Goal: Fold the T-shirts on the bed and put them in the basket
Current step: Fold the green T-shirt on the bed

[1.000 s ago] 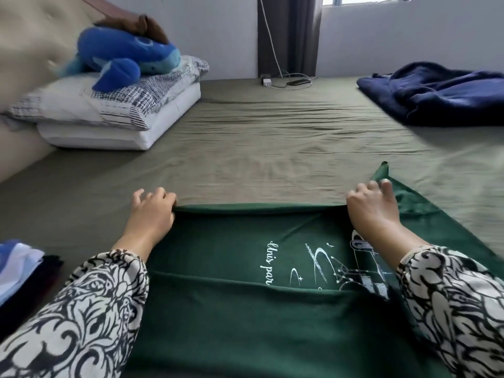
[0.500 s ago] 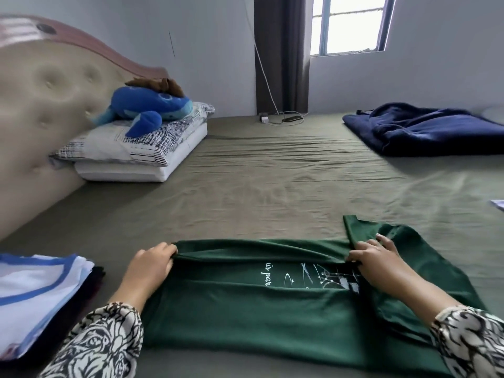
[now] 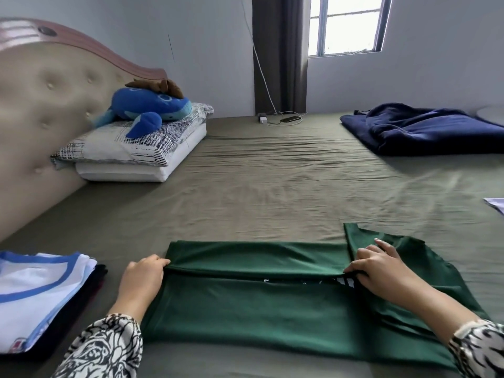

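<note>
A dark green T-shirt (image 3: pixel 259 309) lies spread across the near part of the bed (image 3: pixel 272 192). Its far edge is folded toward me, so only a sliver of the white print shows. My left hand (image 3: pixel 141 279) pinches the left end of that folded edge. My right hand (image 3: pixel 379 266) pinches the right end, with a green sleeve sticking out beyond it. A stack of folded T-shirts (image 3: pixel 41 296), white and blue on top and dark ones beneath, sits at the near left. No basket is in view.
Two pillows (image 3: pixel 136 156) with a blue plush toy (image 3: pixel 147 107) lie by the padded headboard (image 3: pixel 41 118) at the left. A navy blanket (image 3: pixel 425 132) lies at the far right. A charger and phone (image 3: pixel 283 120) rest by the far wall. A white item (image 3: pixel 496 204) pokes in at the right edge.
Both hands have drawn the shirt's far edge toward me, covering most of the print. The camera has tilted up, showing more of the room and the folded stack.
</note>
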